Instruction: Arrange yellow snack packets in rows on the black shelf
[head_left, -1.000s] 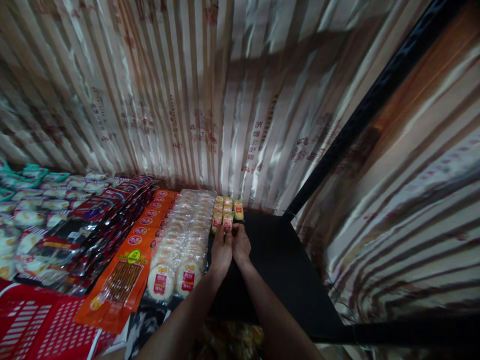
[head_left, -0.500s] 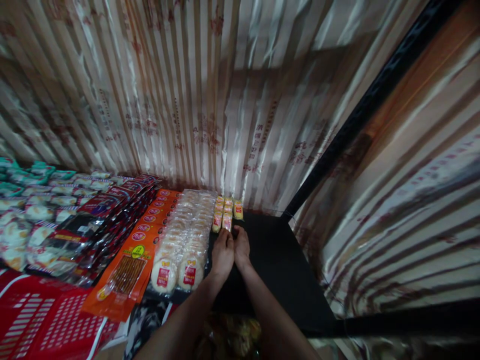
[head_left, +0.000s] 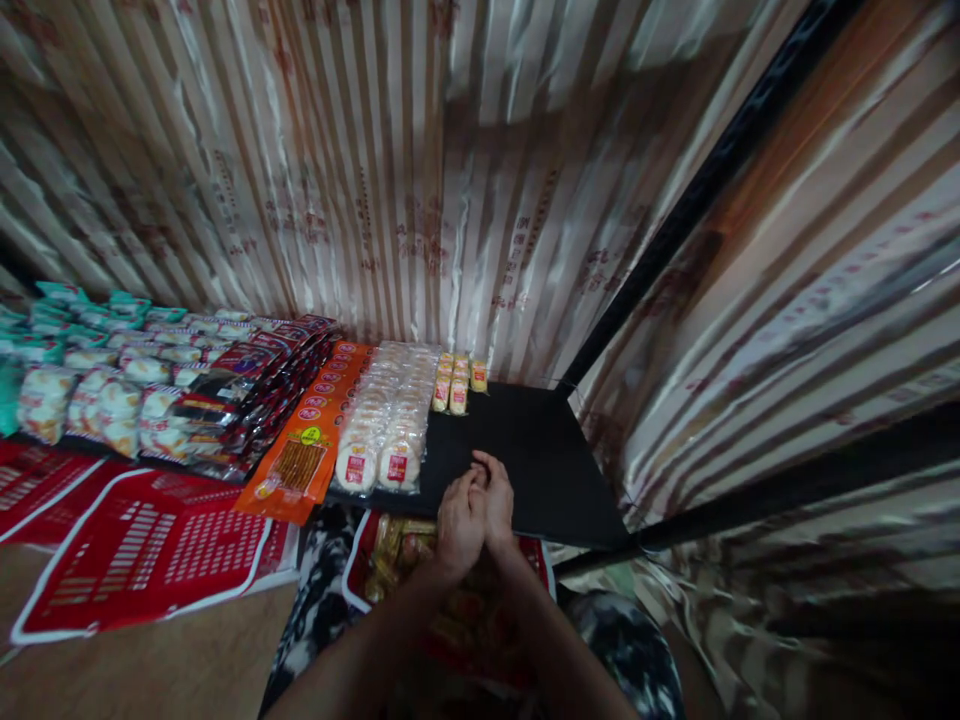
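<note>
My left hand [head_left: 460, 522] and my right hand [head_left: 499, 502] are pressed together over the front edge of the black shelf [head_left: 525, 440]. Their fingers are curled inward and overlap; whatever they hold, if anything, is hidden. Just below them, partly covered by my forearms, is a red container with a white rim [head_left: 352, 572], holding yellow wrapped packets [head_left: 386, 575]. Farther back on the shelf stand small yellow packets [head_left: 458, 392] in short rows, with a single one [head_left: 478, 376] to their right. My hands are apart from these.
Left of the yellow packets lie rows of clear-wrapped round white crackers [head_left: 397, 465], an orange snack bag [head_left: 300, 465], dark red packs [head_left: 262, 375] and white and teal packs [head_left: 105, 400]. Red printed bags [head_left: 150, 550] lie below left. A black post [head_left: 637, 290] and striped sheeting [head_left: 405, 180] bound the shelf.
Both hands have drawn back from the small yellow packets to the shelf's front edge, above the container. The view has tilted down, showing more of the container and floor.
</note>
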